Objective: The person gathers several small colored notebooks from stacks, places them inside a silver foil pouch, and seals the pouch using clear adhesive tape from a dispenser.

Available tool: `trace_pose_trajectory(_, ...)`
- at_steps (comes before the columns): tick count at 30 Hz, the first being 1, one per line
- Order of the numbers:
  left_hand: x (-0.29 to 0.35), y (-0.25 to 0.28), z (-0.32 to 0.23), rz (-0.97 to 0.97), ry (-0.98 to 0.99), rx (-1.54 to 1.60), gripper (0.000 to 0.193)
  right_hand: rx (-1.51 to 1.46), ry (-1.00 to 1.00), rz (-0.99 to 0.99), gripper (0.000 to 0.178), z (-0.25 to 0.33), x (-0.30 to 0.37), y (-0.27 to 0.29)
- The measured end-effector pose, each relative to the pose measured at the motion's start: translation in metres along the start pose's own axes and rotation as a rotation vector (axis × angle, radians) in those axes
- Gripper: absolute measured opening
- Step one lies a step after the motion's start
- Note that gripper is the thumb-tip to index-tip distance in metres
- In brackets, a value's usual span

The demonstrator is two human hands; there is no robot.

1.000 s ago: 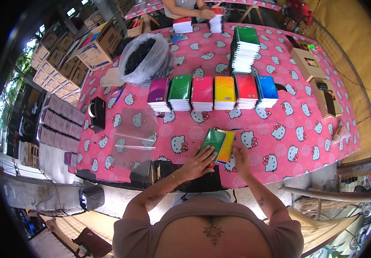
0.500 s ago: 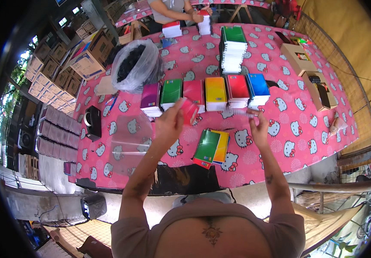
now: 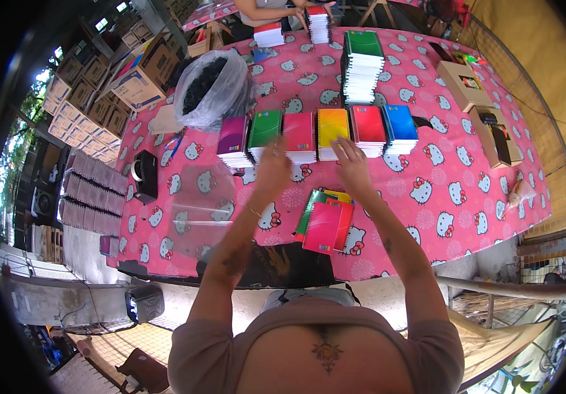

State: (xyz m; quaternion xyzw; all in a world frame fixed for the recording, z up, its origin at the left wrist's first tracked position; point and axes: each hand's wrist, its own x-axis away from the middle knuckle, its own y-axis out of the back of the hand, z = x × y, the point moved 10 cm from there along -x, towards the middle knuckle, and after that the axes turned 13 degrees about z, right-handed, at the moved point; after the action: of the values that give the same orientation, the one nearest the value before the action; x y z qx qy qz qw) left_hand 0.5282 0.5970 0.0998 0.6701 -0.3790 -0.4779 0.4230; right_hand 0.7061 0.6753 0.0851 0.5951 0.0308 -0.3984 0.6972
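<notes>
Surface: pink tablecloth (image 3: 467,197) with a cartoon cat print covers a long table; sunlight falls on it from above.
Near edge: a small fanned pile of notebooks (image 3: 326,223) lies just before the person, a red one on top, green and yellow ones showing under it.
Left hand: left hand (image 3: 273,167) is raised over the table with fingers half spread, just before the red stack (image 3: 299,134); it seems to hold nothing, but the palm side is hidden.
Right hand: right hand (image 3: 352,164) is open, fingers stretched toward the yellow stack (image 3: 332,131); nothing is held in it.
Row of stacks: six spiral notebook stacks stand side by side, touching: purple stack (image 3: 234,141), green stack (image 3: 264,134), red, yellow, a second red stack (image 3: 368,130) and blue stack (image 3: 400,128).
How to do it well: I judge one notebook of each colour is gathered into the near pile. Better to lift only the top copy by its free edge, away from the spiral, so the stack under it does not slide, and to lay it square on the pile.
In the way: a sheet of clear plastic (image 3: 201,207) lies at the left, near the left forearm; a sleeve could drag it.
Further left: a black device (image 3: 145,176) and a clear bag of dark things (image 3: 214,88).
Far: a tall stack with green cover (image 3: 362,65), open cardboard boxes (image 3: 486,111) at the right, and another person's hands at a small stack (image 3: 318,23).
</notes>
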Motion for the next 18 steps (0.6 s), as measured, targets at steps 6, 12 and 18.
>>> trace_pose_trajectory(6, 0.006, 0.030, 0.057, -0.108, -0.191, -0.080, 0.040, -0.002, -0.001, 0.025, 0.032, -0.009, -0.019, 0.006)
trace_pose_trajectory(12, 0.029, 0.091, -0.042, 0.418, -0.078, 0.123, 0.032, -1.184, 0.040, 0.410, 0.042, -0.031, 0.093, -0.030)
trace_pose_trajectory(18, 0.079, -0.053, -0.105, 0.798, -0.059, 0.306, 0.037, -0.975, -0.112, 0.573, 0.049, -0.031, 0.097, -0.048)
